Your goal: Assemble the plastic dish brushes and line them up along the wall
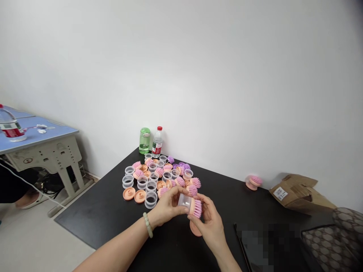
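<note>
My left hand, with a beaded bracelet at the wrist, grips a clear plastic cup from its left side. Against the cup's right end, my right hand holds a brush head with pink bristles and a peach base, bristles facing right. Cup and brush head touch. Below them an orange disc lies on the black table, partly covered by my right hand. Behind my hands spread several clear rings, orange discs and pink brush heads, with some purple brush heads at the back.
A green bottle and a red-capped water bottle stand by the wall. To the right are an assembled pink brush, a brown paper bag and a patterned mesh bag. A blue desk stands at left.
</note>
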Demonstrator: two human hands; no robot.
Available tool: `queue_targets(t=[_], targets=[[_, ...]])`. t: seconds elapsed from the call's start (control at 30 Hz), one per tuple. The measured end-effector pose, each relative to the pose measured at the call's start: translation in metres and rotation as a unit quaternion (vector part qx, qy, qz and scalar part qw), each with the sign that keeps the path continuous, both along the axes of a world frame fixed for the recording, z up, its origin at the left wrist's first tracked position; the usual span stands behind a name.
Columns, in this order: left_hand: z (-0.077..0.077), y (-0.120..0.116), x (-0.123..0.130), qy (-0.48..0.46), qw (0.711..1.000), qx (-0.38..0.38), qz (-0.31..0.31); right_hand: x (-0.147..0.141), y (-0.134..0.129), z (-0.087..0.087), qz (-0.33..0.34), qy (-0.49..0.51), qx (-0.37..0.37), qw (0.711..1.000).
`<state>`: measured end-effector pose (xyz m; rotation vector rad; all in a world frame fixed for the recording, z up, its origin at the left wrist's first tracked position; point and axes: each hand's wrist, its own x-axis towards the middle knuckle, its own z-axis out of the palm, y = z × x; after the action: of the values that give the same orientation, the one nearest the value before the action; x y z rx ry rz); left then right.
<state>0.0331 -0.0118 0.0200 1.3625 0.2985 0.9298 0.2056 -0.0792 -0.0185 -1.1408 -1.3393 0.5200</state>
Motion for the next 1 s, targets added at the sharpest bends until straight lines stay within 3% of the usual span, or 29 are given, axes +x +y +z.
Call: queue_targets(t=[0.17,0.37,0.63,0.8,1.0], targets=[[0.000,-0.003,0.000,0.034,0.998,-0.045,0.020,0.000,-0.001,0.001,-0.012,-0.032,0.003,0.999],[-0.005,-0.003,0.003,0.129,0.987,-0.090,0.022,-0.004,-0.006,0.012,-0.026,-0.153,0.065,0.986],[0.004,-0.006,0.000,0.020,1.000,-0.022,0.005,0.000,-0.002,0.007,-0.065,-0.149,0.031,0.986],[0.001,-0.004,0.001,0.033,0.996,-0.075,-0.023,-0.001,-0.003,0.010,-0.061,-0.149,0.054,0.986],[-0.006,-0.001,0.004,0.092,0.989,-0.119,-0.010,-0.004,-0.009,0.018,-0.047,-0.201,0.111,0.972]])
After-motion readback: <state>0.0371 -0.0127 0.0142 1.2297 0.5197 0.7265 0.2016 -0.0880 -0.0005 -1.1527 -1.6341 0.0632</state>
